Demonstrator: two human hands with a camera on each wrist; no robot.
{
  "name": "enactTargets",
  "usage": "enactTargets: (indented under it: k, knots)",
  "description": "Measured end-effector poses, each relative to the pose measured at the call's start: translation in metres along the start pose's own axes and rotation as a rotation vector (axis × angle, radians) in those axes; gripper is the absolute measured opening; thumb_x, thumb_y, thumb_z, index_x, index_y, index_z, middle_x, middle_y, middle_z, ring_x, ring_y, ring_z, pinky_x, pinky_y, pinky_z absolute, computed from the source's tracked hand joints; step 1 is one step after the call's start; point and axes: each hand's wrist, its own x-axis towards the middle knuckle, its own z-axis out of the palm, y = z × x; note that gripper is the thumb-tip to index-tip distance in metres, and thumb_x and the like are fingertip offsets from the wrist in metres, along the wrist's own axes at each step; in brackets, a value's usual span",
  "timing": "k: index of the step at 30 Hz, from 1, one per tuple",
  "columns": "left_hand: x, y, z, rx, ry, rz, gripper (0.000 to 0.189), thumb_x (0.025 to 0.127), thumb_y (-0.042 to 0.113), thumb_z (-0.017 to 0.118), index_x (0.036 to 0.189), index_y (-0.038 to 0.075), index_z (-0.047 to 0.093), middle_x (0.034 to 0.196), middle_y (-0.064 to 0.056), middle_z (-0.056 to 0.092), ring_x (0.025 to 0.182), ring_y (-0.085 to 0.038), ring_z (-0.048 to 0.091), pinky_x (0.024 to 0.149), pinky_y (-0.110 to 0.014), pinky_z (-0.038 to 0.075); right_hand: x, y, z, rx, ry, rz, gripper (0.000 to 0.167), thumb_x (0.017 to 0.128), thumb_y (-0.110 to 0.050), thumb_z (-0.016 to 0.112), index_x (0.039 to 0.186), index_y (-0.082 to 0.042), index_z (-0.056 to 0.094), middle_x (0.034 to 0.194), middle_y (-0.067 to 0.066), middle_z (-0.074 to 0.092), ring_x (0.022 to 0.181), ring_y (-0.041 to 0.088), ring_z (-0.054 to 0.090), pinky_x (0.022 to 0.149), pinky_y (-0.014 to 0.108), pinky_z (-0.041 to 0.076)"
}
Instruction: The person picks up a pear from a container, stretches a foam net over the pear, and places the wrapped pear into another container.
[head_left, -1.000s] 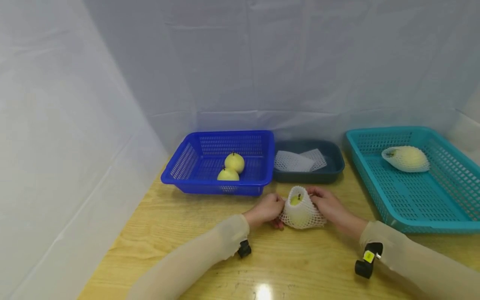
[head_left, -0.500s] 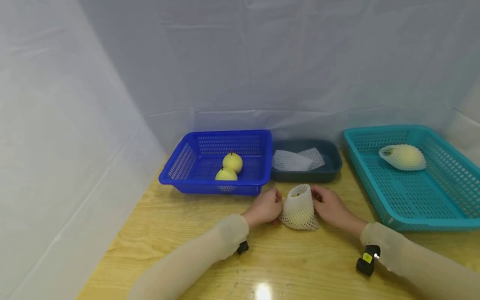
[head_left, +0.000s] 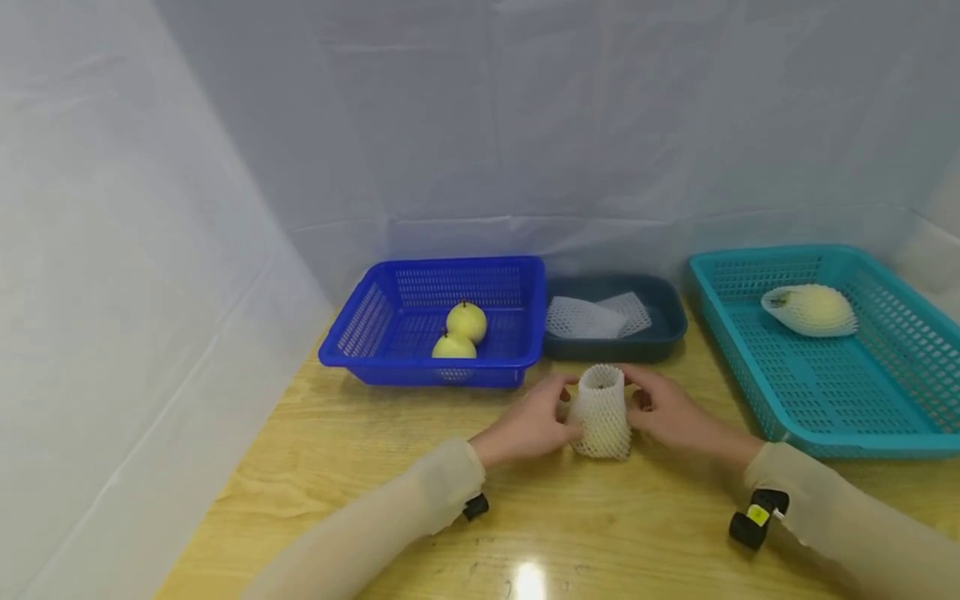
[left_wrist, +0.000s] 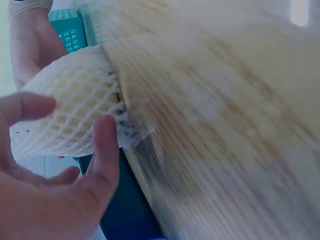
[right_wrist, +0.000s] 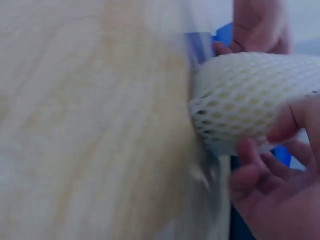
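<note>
A pear in a white foam net sleeve (head_left: pixel 602 421) stands upright on the table between the two hands. The net's open end points up, and the net hides most of the fruit. On its left side, the left hand (head_left: pixel 531 419) has its thumb and fingers spread apart, close against the net. From the right, the right hand (head_left: pixel 670 412) has its fingertips at the net's upper edge and side. In the left wrist view, a gap shows between thumb and forefinger before the netted pear (left_wrist: pixel 75 97). Loosely bent, slightly blurred fingers lie beside it in the right wrist view.
Behind the left hand stands a blue basket (head_left: pixel 431 372) holding two bare pears (head_left: pixel 467 323). A dark tray (head_left: pixel 615 347) with flat foam nets (head_left: pixel 585 317) is behind the netted pear. At right, a teal basket (head_left: pixel 847 392) contains another netted pear (head_left: pixel 813 310).
The net has gone from flared and pinched at its sides to a narrower upright tube round the pear. Both hands have loosened their pinch and spread their fingers beside it.
</note>
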Motion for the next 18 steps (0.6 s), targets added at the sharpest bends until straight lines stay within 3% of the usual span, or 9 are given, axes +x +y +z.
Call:
enactTargets:
  k: [5, 8, 12, 18]
  knots:
    - [0.004, -0.001, 0.005, -0.03, -0.088, 0.09, 0.077, 0.08, 0.021, 0.081, 0.147, 0.009, 0.045, 0.134, -0.005, 0.059, 0.118, -0.014, 0.056, 0.1, -0.029, 0.047, -0.002, 0.0, -0.006, -0.029, -0.183, 0.034, 0.061, 0.075, -0.006, 0.073, 0.132, -0.002, 0.051, 0.087, 0.004, 0.059, 0.077, 0.013, 0.056, 0.062, 0.027, 0.051]
    - [0.007, -0.003, 0.009, -0.045, -0.108, 0.096, 0.08, 0.077, 0.026, 0.085, 0.144, 0.009, 0.046, 0.134, -0.004, 0.058, 0.119, -0.012, 0.054, 0.103, -0.029, 0.046, -0.003, 0.001, -0.005, -0.03, -0.228, 0.006, 0.065, 0.072, -0.01, 0.077, 0.13, 0.001, 0.05, 0.096, 0.006, 0.061, 0.087, 0.015, 0.057, 0.073, 0.026, 0.051]
    - [0.011, -0.004, 0.014, -0.046, -0.105, 0.084, 0.081, 0.077, 0.032, 0.087, 0.144, 0.011, 0.046, 0.132, -0.002, 0.059, 0.114, -0.01, 0.056, 0.1, -0.027, 0.047, -0.004, 0.004, 0.001, 0.019, -0.256, -0.002, 0.076, 0.074, -0.011, 0.079, 0.14, 0.0, 0.044, 0.115, 0.012, 0.06, 0.099, 0.02, 0.057, 0.081, 0.026, 0.05]
    - [0.014, -0.001, 0.017, -0.034, -0.09, 0.112, 0.078, 0.074, 0.021, 0.089, 0.141, 0.011, 0.05, 0.128, -0.002, 0.062, 0.111, -0.009, 0.058, 0.101, -0.026, 0.046, -0.005, 0.005, 0.007, 0.041, -0.246, -0.029, 0.087, 0.078, -0.007, 0.079, 0.151, -0.001, 0.032, 0.133, 0.019, 0.054, 0.114, 0.026, 0.055, 0.091, 0.027, 0.049]
